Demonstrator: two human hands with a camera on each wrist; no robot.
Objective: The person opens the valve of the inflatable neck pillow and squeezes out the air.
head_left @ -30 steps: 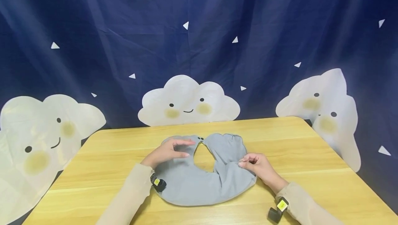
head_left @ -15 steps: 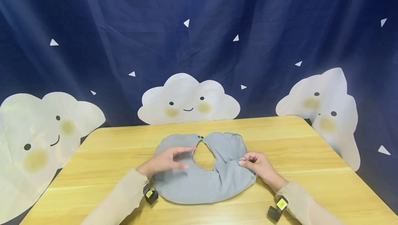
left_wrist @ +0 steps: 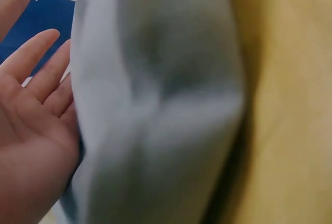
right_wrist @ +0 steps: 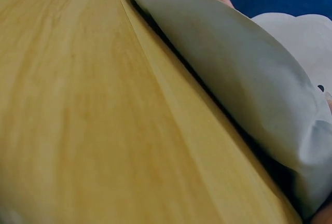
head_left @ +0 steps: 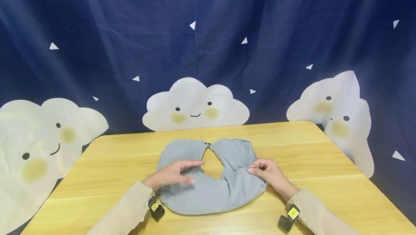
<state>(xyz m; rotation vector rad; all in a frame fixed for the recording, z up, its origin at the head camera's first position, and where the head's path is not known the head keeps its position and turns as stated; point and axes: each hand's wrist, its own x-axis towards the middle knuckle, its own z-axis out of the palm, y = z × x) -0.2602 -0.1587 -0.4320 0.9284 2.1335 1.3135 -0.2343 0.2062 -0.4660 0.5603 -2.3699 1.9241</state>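
A grey U-shaped neck pillow [head_left: 208, 197] lies on the wooden table, its two ends meeting at dark snap buttons [head_left: 207, 144] on the far side. Creases run across its right arm. My left hand [head_left: 173, 173] is over the pillow's left part, fingers and thumb spread apart. In the left wrist view, that hand [left_wrist: 36, 115] shows its palm beside the grey fabric [left_wrist: 155, 120]. At the right arm's outer side, my right hand [head_left: 268, 173] pinches the cloth between thumb and curled fingers. The right wrist view shows the pillow's side [right_wrist: 233, 63], with the right hand mostly out of frame.
The yellow wood-grain table [head_left: 318, 170] extends around the pillow. Behind it hangs a dark blue curtain [head_left: 162, 47] with white triangles and smiling clouds [head_left: 196, 114]. Each wrist carries a small black camera, the left one [head_left: 156, 209] and the right one [head_left: 287, 220].
My left hand has drawn a little down and to the left, its thumb and fingers spreading wider. The right hand keeps its place on the pillow, which stays put.
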